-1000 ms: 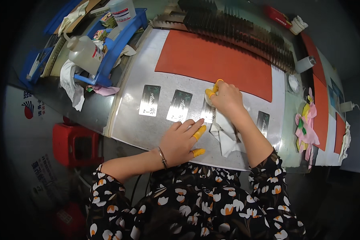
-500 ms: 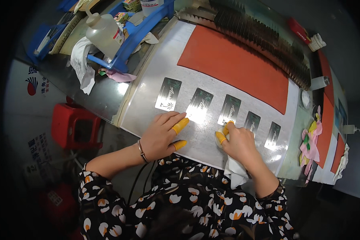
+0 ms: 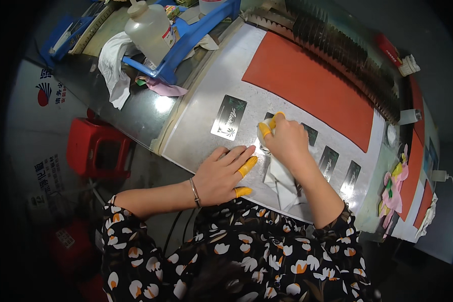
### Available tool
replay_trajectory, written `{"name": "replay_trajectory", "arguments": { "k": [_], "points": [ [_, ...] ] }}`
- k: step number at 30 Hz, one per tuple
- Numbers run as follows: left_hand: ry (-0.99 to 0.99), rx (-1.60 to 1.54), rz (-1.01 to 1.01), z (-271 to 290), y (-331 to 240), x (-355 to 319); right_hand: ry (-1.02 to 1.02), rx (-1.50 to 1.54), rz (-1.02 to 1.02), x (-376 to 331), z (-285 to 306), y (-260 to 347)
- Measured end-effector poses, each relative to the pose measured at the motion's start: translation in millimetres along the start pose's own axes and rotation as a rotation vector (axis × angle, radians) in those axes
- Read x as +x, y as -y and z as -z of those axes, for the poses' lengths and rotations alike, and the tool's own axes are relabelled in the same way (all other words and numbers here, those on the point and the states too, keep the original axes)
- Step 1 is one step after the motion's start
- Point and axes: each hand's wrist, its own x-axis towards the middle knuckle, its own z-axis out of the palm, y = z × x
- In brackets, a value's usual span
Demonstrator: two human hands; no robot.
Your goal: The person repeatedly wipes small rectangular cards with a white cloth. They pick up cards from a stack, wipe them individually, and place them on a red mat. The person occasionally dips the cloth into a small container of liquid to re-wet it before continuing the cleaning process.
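My right hand (image 3: 289, 143) pinches a white cloth (image 3: 282, 183) and presses it onto one of the cards on the grey sheet, mostly covering that card. Yellow finger cots cover its thumb and forefinger. Lying flat near the sheet's front edge, my left hand (image 3: 224, 173) holds nothing, its fingers stretched out; it wears yellow cots too. Above it lies a dark and silver metal card (image 3: 229, 117) with a palm tree picture. Right of my right hand are more such cards, among them a card (image 3: 329, 163) and the rightmost card (image 3: 351, 179). My right hand partly hides another.
An orange-red mat (image 3: 312, 93) lies behind the cards, with a rack of dark toothed strips (image 3: 337, 55) beyond. At far left, a blue tray (image 3: 196, 38) holds a plastic bottle (image 3: 151, 32). Pink rags (image 3: 393, 189) lie at right. A red stool (image 3: 98, 148) stands at left.
My right hand has moved left and away from me with the cloth, from the middle card to the one left of it. My left hand stays flat on the sheet. The whole view has shifted slightly.
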Motion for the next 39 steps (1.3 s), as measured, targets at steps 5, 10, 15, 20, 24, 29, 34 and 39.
{"name": "replay_trajectory", "arguments": {
  "k": [5,10,15,20,24,29,34,39],
  "points": [
    [-0.045,-0.203,0.006,0,14,-10,0.081,0.032,0.058,-35,-6,10],
    [-0.167,-0.081,0.167,22,35,-26,0.249,-0.020,0.144,-52,3,16],
    [-0.171,-0.062,0.147,22,46,-37,0.302,-0.006,0.200,-16,34,36],
    [-0.218,0.051,0.110,14,53,-38,0.036,0.061,0.170,68,12,56],
    [-0.251,0.022,0.096,11,55,-38,-0.007,0.039,0.128,72,-18,59],
    [-0.305,-0.026,0.072,7,55,-37,0.098,0.055,0.116,46,-27,67],
    [-0.499,-0.195,0.143,9,59,-38,0.094,0.176,0.291,10,-35,70],
    [-0.542,-0.351,0.279,19,46,-2,0.433,0.343,0.420,-55,0,43]
  ]
}}
